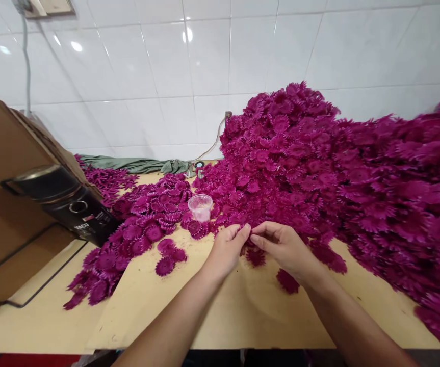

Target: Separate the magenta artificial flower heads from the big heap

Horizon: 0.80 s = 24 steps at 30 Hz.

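My left hand point(228, 248) and my right hand point(285, 248) meet above the front of the table, thumbs and fingertips pinched close together. Between them they grip a magenta flower head, mostly hidden behind the fingers. Just under the hands lies another loose magenta flower head point(256, 256), and one more point(287, 281) rests below my right wrist. A small clear plastic cup point(200, 207) with whitish contents stands beyond my left hand, among the flowers.
A tall heap of magenta flower heads point(281, 148) covers the back and right. A smaller pile point(139, 219) lies left, beside a tilted black vacuum flask point(76, 206) and a cardboard box point(5, 178). Green cloth point(128, 163) lies along the tiled wall point(212, 61).
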{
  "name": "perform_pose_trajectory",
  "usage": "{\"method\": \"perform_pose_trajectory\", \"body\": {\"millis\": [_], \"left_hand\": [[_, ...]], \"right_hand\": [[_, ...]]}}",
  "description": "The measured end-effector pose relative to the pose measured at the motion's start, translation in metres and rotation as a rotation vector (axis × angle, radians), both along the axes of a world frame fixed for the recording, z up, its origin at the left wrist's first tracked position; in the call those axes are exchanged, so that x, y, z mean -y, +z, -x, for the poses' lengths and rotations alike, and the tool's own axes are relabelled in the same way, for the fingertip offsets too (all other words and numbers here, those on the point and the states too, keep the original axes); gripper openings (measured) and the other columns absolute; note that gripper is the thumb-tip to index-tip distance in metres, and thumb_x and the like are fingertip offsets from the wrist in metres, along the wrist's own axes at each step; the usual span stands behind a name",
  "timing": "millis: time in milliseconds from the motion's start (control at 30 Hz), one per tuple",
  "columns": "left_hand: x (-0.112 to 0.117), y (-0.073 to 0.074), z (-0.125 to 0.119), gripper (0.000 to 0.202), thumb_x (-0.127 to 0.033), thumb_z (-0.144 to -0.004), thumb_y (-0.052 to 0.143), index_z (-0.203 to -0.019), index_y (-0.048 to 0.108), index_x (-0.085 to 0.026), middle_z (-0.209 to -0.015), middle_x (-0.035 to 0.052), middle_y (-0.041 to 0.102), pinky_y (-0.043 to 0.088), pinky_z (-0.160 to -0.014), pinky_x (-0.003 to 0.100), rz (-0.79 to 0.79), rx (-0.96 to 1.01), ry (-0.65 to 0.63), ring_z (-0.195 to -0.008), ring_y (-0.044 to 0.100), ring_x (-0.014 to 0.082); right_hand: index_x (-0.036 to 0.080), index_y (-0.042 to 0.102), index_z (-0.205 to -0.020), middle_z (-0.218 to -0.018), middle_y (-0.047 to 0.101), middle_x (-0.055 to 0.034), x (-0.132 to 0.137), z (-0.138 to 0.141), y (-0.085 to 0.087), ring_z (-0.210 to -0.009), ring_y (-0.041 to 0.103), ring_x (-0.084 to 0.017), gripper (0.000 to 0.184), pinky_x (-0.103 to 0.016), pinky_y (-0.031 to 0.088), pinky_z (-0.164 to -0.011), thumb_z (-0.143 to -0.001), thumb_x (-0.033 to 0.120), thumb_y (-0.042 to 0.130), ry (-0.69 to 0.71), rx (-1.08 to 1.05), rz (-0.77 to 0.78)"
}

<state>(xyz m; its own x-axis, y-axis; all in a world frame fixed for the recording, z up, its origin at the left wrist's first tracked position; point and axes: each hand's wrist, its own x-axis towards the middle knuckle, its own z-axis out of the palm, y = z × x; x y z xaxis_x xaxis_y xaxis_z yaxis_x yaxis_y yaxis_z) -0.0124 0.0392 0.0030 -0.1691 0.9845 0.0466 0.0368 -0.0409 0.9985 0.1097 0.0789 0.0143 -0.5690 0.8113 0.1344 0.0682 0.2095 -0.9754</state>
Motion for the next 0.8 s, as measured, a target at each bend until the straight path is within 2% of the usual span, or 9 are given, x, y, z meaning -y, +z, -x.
{"method": "perform_pose_trajectory", "body": {"millis": [167, 300, 333, 367, 433, 500, 567, 700, 800], "left_hand": [[0.001, 0.005, -0.003, 0.042, -0.055, -0.070, 0.050, -0.051, 0.037, -0.019, -0.047, -0.0068, 0.034, 0.026, -0.048, 0.023, -0.044, -0.036, 0.071, -0.047, 0.030, 0.0079], [0.010, 0.011, 0.005, 0.040, -0.052, -0.073, 0.049, -0.050, 0.043, -0.019, -0.049, -0.0048, 0.039, 0.032, -0.052, 0.023, -0.078, -0.088, 0.140, -0.050, 0.036, 0.0093], [0.012, 0.012, 0.008, 0.039, -0.051, -0.073, 0.049, -0.052, 0.045, -0.019, -0.050, -0.0041, 0.041, 0.033, -0.053, 0.023, -0.079, -0.085, 0.137, -0.051, 0.039, 0.0098], [0.014, 0.013, 0.011, 0.038, -0.051, -0.072, 0.050, -0.054, 0.048, -0.018, -0.052, -0.0032, 0.045, 0.034, -0.054, 0.023, -0.073, -0.070, 0.124, -0.053, 0.042, 0.0104], [0.013, 0.013, 0.013, 0.035, -0.052, -0.069, 0.053, -0.063, 0.053, -0.017, -0.061, -0.0009, 0.052, 0.037, -0.056, 0.024, -0.044, -0.018, 0.076, -0.058, 0.047, 0.0117], [0.009, 0.013, 0.009, 0.036, -0.053, -0.068, 0.054, -0.071, 0.054, -0.017, -0.067, -0.0002, 0.055, 0.038, -0.057, 0.024, -0.021, 0.029, 0.034, -0.061, 0.049, 0.0122], [0.005, 0.013, 0.003, 0.034, -0.051, -0.068, 0.055, -0.070, 0.053, -0.017, -0.065, -0.0021, 0.053, 0.038, -0.058, 0.024, -0.035, 0.040, 0.030, -0.060, 0.047, 0.0113], [0.001, 0.013, -0.006, 0.028, -0.043, -0.069, 0.056, -0.061, 0.050, -0.017, -0.056, -0.0052, 0.044, 0.034, -0.056, 0.022, -0.077, -0.028, 0.069, -0.055, 0.039, 0.0094], [0.003, 0.012, -0.009, 0.028, -0.039, -0.072, 0.053, -0.055, 0.045, -0.018, -0.051, -0.0054, 0.042, 0.031, -0.053, 0.022, -0.080, -0.098, 0.108, -0.052, 0.037, 0.0090]], "right_hand": [[0.017, 0.057, -0.064, -0.059, 0.056, 0.0009, -0.013, 0.004, 0.001, -0.056, 0.051, -0.012, 0.014, -0.026, 0.041, -0.057, -0.069, 0.030, 0.054, -0.240, 0.018, -0.150], [0.018, 0.050, -0.062, -0.054, 0.049, 0.0034, -0.046, -0.011, 0.005, -0.051, 0.049, -0.011, 0.007, -0.026, 0.040, -0.055, -0.066, 0.024, 0.051, -0.714, -0.056, -0.197], [0.018, 0.049, -0.062, -0.054, 0.048, 0.0038, -0.052, -0.016, 0.006, -0.051, 0.049, -0.011, 0.008, -0.027, 0.041, -0.055, -0.066, 0.024, 0.052, -0.761, -0.092, -0.168], [0.018, 0.049, -0.063, -0.054, 0.048, 0.0037, -0.055, -0.020, 0.007, -0.051, 0.050, -0.011, 0.009, -0.027, 0.042, -0.055, -0.065, 0.026, 0.053, -0.743, -0.118, -0.149], [0.018, 0.051, -0.066, -0.056, 0.051, 0.0029, -0.050, -0.022, 0.009, -0.052, 0.051, -0.011, 0.011, -0.026, 0.043, -0.055, -0.066, 0.029, 0.054, -0.575, -0.123, -0.158], [0.018, 0.053, -0.069, -0.057, 0.052, 0.0026, -0.034, -0.018, 0.012, -0.053, 0.050, -0.011, 0.012, -0.024, 0.042, -0.053, -0.069, 0.030, 0.053, -0.378, -0.067, -0.207], [0.018, 0.054, -0.071, -0.058, 0.052, 0.0028, -0.016, -0.010, 0.013, -0.053, 0.048, -0.010, 0.011, -0.023, 0.040, -0.052, -0.073, 0.028, 0.051, -0.259, -0.008, -0.249], [0.018, 0.053, -0.069, -0.060, 0.053, 0.0025, 0.005, 0.001, 0.012, -0.056, 0.048, -0.010, 0.009, -0.022, 0.039, -0.053, -0.075, 0.024, 0.049, -0.259, 0.054, -0.282], [0.018, 0.052, -0.065, -0.056, 0.051, 0.0028, -0.005, 0.001, 0.010, -0.053, 0.046, -0.010, 0.012, -0.023, 0.037, -0.051, -0.074, 0.024, 0.048, -0.362, 0.031, -0.272]]}}
